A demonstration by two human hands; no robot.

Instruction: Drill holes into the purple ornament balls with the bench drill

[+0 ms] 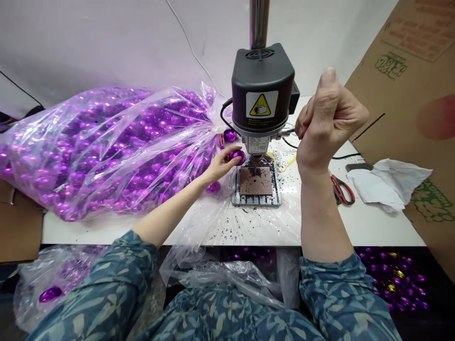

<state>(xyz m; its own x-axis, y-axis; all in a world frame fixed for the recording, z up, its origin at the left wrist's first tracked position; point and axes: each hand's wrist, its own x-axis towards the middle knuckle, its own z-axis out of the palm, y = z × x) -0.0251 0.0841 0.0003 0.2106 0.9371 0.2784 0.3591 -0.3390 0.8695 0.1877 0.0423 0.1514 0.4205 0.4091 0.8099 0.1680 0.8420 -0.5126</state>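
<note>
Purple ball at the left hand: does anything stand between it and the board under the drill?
Nothing solid visibly stands between the ball at the left hand and the board. Dark chips litter the board, and the drill hangs above it.

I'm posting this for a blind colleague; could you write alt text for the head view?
A person's right hand grips the metal lever of a black drill press, while the left hand holds a shiny purple round bauble near the square brown board below. A bulging clear plastic bag of purple pieces lies on the white table to the left.
</note>
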